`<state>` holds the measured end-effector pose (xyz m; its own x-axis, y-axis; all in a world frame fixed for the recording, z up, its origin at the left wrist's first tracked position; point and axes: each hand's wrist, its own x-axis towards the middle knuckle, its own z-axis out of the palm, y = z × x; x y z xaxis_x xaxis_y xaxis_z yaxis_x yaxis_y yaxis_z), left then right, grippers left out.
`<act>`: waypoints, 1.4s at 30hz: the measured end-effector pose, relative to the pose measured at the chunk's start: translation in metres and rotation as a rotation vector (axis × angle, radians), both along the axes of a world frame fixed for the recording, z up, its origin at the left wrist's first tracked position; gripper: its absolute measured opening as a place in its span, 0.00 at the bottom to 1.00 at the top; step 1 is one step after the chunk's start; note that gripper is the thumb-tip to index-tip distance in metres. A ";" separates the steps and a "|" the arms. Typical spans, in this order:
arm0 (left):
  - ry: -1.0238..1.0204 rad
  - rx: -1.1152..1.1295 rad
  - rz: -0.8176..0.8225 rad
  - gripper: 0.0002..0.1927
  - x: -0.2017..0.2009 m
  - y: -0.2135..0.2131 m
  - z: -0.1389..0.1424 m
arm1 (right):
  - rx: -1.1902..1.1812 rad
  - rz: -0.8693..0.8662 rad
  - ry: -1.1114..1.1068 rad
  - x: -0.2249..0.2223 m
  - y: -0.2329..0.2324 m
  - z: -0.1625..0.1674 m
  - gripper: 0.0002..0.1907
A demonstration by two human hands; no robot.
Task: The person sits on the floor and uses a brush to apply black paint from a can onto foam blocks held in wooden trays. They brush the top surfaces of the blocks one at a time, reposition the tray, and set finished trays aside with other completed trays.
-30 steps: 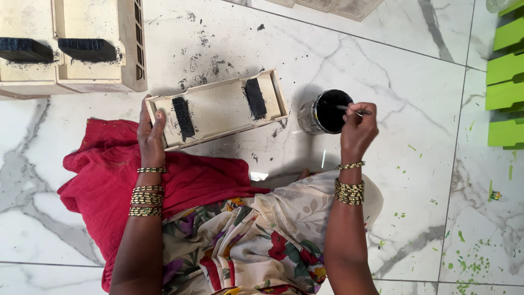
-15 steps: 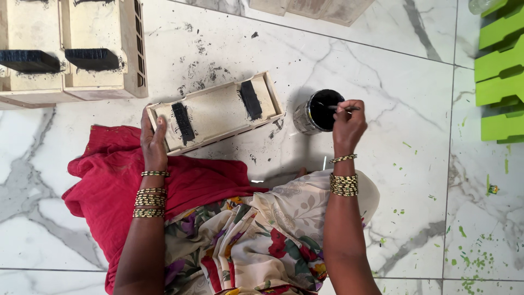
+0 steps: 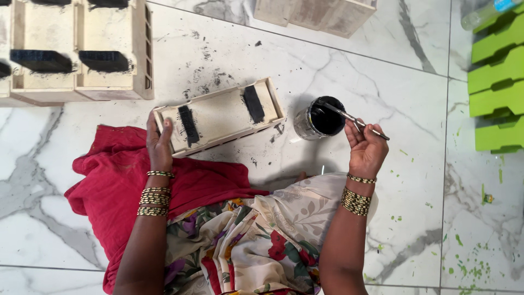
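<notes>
A pale wooden box (image 3: 218, 114) lies on the marble floor, with two crosspieces painted black. My left hand (image 3: 159, 143) grips its left end. My right hand (image 3: 365, 148) holds a thin paintbrush (image 3: 355, 119) whose tip reaches over the open can of black paint (image 3: 321, 118) just right of the box. Gold bangles ring both wrists. Red and flowered cloth covers my lap below.
More wooden boxes with black crosspieces (image 3: 76, 54) stand at the top left, another unpainted one (image 3: 316, 13) at the top middle. Bright green painted pieces (image 3: 496, 82) line the right edge. Black smudges and green flecks spot the floor.
My right hand has drawn back from the can to the right, and the brush now slants with its tip at the can's rim. My left hand stays on the box.
</notes>
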<state>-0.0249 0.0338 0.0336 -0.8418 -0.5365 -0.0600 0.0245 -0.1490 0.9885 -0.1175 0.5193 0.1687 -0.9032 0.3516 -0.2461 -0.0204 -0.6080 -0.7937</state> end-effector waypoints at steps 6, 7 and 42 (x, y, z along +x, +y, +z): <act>-0.050 -0.110 0.036 0.31 0.003 0.001 -0.002 | -0.012 0.210 0.180 0.015 -0.062 0.024 0.09; -0.064 -0.122 0.037 0.31 0.003 0.000 -0.002 | 0.019 0.241 0.220 0.019 -0.084 0.026 0.09; -0.035 -0.014 -0.002 0.29 0.005 0.004 0.020 | 0.268 0.432 0.202 0.042 -0.243 -0.021 0.08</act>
<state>-0.0195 0.0373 0.0535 -0.8404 -0.5358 -0.0818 -0.0100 -0.1356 0.9907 -0.0756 0.2763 0.1480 -0.9994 -0.0349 -0.0056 0.0182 -0.3716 -0.9282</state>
